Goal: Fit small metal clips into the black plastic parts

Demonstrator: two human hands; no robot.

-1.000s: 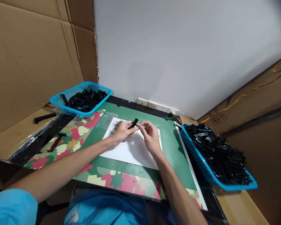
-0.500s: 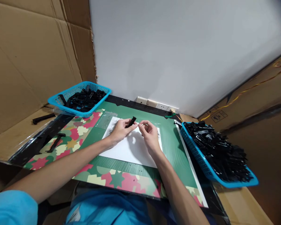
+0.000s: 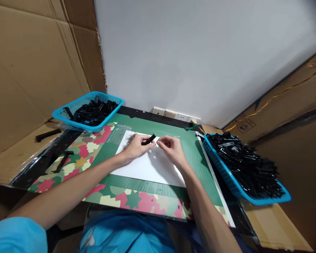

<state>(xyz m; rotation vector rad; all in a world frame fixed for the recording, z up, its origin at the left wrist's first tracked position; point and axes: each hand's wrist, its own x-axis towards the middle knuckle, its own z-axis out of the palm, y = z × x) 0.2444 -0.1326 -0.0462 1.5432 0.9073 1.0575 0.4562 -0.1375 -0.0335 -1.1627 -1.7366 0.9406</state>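
Observation:
A short black plastic piece is gripped in my left hand, its far end sticking out up and to the right. Just right of it is my right hand, with thumb and forefinger pinched close to the piece; whatever lies between those fingertips is too small to make out. Both hands are above a white sheet on the green mat. Tiny dark specks are scattered on the sheet beside my left hand.
A blue basket of black parts stands at the back left. Another blue basket, heaped with similar parts, is at the right. Loose black pieces lie at the left. Wall sockets line the back; cardboard flanks both sides.
My right hand has moved slightly right, away from my left. The black piece in my left hand has tipped lower, pointing more to the right.

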